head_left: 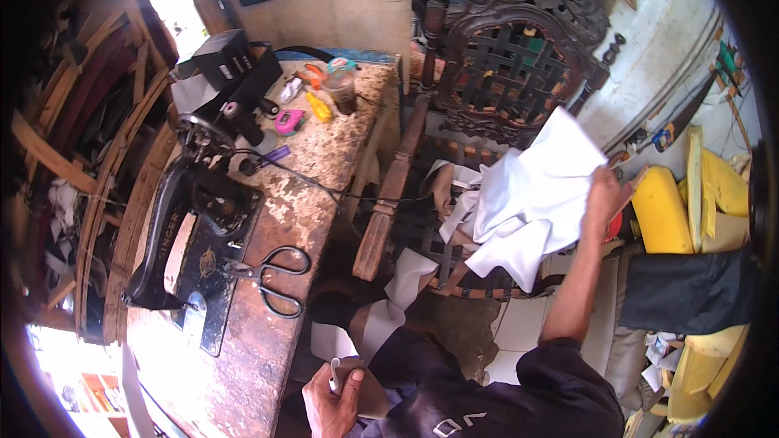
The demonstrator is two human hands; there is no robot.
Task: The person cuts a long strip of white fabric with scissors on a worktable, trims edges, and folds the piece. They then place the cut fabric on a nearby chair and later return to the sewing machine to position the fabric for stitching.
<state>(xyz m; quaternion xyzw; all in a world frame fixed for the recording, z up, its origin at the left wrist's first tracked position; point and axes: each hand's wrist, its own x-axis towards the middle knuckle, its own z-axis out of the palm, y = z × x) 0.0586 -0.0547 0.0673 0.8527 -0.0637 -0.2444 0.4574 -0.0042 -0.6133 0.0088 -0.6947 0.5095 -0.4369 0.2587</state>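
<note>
My right hand (602,195) is stretched out to the right, its fingers closed on the edge of a crumpled white sheet of upholstery material (527,195). That sheet drapes over the seat of a carved dark wooden chair (507,126) with black webbing. Low in the view, close to my body, my left hand (331,404) pinches a folded piece of brownish material (369,393) with a pale edge, thumb on top. White strips (410,276) hang just beyond it, by my legs. Part of the right hand's grip is hidden behind the sheet.
A worn wooden table (276,186) on the left bears a black sewing machine (195,211), large scissors (272,276), a pink tape measure (289,121) and a cup (342,93). Yellow foam pieces (661,207) and black cloth (682,292) are piled at right. A wooden post (393,203) stands beside the table.
</note>
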